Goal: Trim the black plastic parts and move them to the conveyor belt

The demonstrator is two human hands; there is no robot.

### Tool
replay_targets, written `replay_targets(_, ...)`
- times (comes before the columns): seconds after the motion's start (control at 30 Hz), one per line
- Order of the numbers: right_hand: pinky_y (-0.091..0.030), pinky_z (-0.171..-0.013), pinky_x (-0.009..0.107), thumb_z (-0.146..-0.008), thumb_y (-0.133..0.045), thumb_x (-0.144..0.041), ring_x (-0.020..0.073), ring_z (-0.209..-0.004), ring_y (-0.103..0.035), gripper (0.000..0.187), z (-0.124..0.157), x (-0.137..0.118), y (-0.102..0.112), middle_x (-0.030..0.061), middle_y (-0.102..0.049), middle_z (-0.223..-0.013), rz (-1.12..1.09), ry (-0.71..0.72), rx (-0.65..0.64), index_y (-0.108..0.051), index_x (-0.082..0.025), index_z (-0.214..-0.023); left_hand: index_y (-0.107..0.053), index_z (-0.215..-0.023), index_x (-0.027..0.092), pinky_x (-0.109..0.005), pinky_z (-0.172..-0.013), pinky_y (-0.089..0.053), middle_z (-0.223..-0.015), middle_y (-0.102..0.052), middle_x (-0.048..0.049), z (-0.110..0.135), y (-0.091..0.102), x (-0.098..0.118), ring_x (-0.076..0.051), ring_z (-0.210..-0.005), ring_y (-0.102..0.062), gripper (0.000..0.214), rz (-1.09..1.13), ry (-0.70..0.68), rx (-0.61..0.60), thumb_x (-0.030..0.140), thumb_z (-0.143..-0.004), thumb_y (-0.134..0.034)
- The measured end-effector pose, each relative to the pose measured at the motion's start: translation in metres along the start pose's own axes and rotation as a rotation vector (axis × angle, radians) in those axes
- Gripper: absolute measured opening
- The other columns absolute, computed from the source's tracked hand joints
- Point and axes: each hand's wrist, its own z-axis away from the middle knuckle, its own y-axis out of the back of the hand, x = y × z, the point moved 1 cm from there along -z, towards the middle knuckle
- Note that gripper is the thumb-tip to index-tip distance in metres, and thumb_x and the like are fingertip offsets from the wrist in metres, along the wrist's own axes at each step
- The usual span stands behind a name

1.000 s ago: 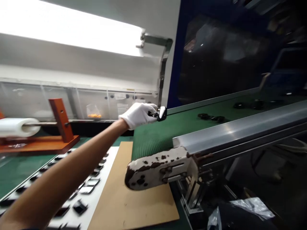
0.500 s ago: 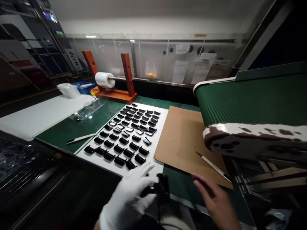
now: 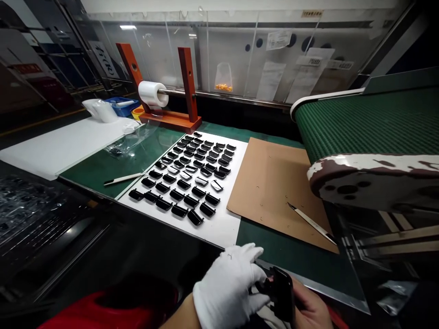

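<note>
My left hand (image 3: 228, 285), in a white glove, grips a glossy black plastic part (image 3: 280, 292) at the bottom of the view. My bare right hand (image 3: 310, 308) holds the same part from its far side, and the part hides some of its fingers. Both hands are close to the near edge of the green bench mat (image 3: 302, 260). Beyond them, several similar black parts (image 3: 181, 183) stand in tidy rows on a white board (image 3: 219, 228). A craft knife (image 3: 310, 222) lies on a brown cardboard sheet (image 3: 270, 183).
A second knife (image 3: 123, 178) lies on the mat. Further back stand an orange stand with a white film roll (image 3: 149, 95) and a blue bin (image 3: 120, 106). A green conveyor belt (image 3: 373, 119) with a chipped end runs along the right.
My view has swung from the conveyor down to the bench. The black part has come back from over the belt to near my body, and my right hand has closed in on it.
</note>
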Motion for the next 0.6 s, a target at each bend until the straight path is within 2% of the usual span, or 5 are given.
replay_targets(0.23,-0.053,-0.054,0.023,-0.066,-0.068,-0.059,0.0201,-0.058,-0.063,0.041,0.013,0.004,0.007,0.0029,-0.068,-0.062,-0.083,-0.218,0.107,-0.073,-0.022,-0.082,-0.043,-0.134,0.021,-0.029,-0.091,-0.049,-0.124,-0.061,-0.0095,0.008,0.006,-0.004,-0.024,-0.106,-0.062,0.081,0.303,-0.002,-0.088,0.047,-0.065,-0.078)
replay_targets(0.33,-0.051,-0.054,0.021,-0.063,-0.066,-0.065,0.0184,-0.058,-0.061,0.045,0.019,-0.005,-0.002,0.0024,-0.067,-0.061,-0.17,-0.268,0.226,-0.069,-0.021,-0.07,-0.037,-0.138,0.023,-0.029,-0.091,-0.049,-0.118,-0.065,-0.0064,0.005,0.0,-0.004,-0.023,-0.103,-0.064,0.082,0.291,-0.014,-0.12,0.038,-0.068,-0.077)
replay_targets(0.4,-0.05,-0.054,0.02,-0.062,-0.067,-0.066,0.0174,-0.058,-0.059,0.046,0.021,-0.009,-0.005,0.0023,-0.066,-0.061,-0.178,-0.276,0.227,-0.067,-0.021,-0.065,-0.036,-0.138,0.025,-0.029,-0.089,-0.05,-0.117,-0.065,-0.0056,0.003,-0.001,-0.003,-0.022,-0.102,-0.064,0.079,0.262,-0.027,-0.139,0.036,-0.07,-0.076)
replay_targets(0.5,-0.052,-0.062,0.022,-0.064,-0.066,-0.065,0.0187,-0.063,-0.062,0.045,0.018,-0.009,-0.002,0.0033,-0.068,-0.066,-0.153,-0.264,0.166,-0.071,-0.021,-0.074,-0.036,-0.136,0.025,-0.03,-0.087,-0.05,-0.116,-0.065,-0.0063,0.0,0.002,-0.003,-0.023,-0.101,-0.064,0.076,0.192,-0.042,-0.189,0.037,-0.072,-0.073)
replay_targets(0.6,-0.054,-0.074,0.028,-0.066,-0.066,-0.063,0.0236,-0.074,-0.066,0.046,0.011,-0.005,0.005,0.0066,-0.072,-0.08,-0.121,-0.198,-0.003,-0.074,-0.023,-0.087,-0.037,-0.133,0.025,-0.032,-0.087,-0.049,-0.117,-0.064,-0.0073,-0.001,0.008,-0.005,-0.025,-0.104,-0.063,0.072,0.087,-0.06,-0.239,0.035,-0.072,-0.073)
